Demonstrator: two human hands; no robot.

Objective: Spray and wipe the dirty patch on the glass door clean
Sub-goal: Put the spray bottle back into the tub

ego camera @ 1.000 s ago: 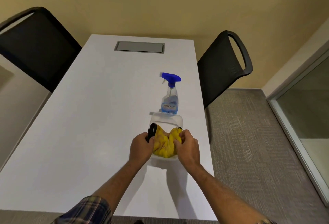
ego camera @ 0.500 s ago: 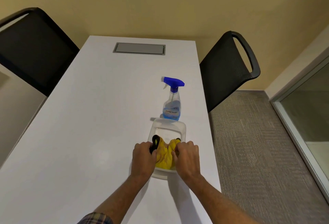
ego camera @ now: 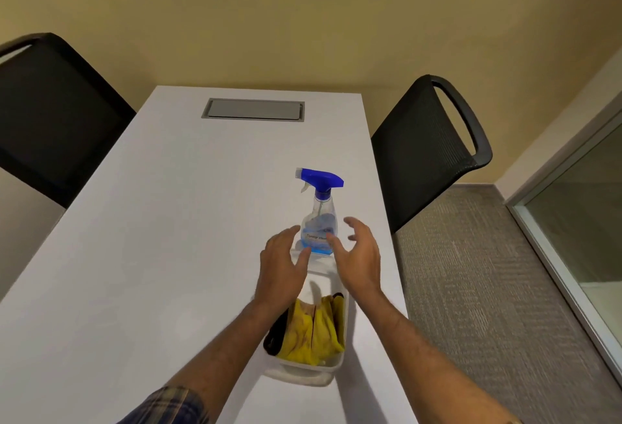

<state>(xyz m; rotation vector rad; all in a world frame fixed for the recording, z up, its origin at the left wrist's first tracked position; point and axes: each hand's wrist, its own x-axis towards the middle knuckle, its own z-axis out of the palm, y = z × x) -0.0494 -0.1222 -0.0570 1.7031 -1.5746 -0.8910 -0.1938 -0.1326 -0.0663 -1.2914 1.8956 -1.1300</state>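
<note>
Both hands are raised over the white table (ego camera: 141, 255), empty, with fingers spread and loosely curled. The left hand (ego camera: 281, 268) is just left of the spray bottle (ego camera: 319, 221), its fingertips reaching in front of the bottle's lower body; whether they touch it cannot be told. The right hand (ego camera: 358, 255) is open just right of the bottle, thumb toward the label, palm turned inward, gripping nothing. The two hands flank the bottle's base with a gap between them.

The clear bottle with a blue trigger head stands upright on the table near its right edge, the nozzle pointing left. Just nearer the person lies a clear plastic container (ego camera: 331, 369), holding a crumpled yellow cloth (ego camera: 313, 332) with a black piece at its left side. The left forearm crosses over the container's left part.

A grey recessed panel (ego camera: 254, 109) sits at the table's far end. Black chairs stand at either side, one left (ego camera: 50, 113) and one right (ego camera: 427, 144). The glass door (ego camera: 585, 214) shows at the far right, beyond grey carpet (ego camera: 471, 289).
</note>
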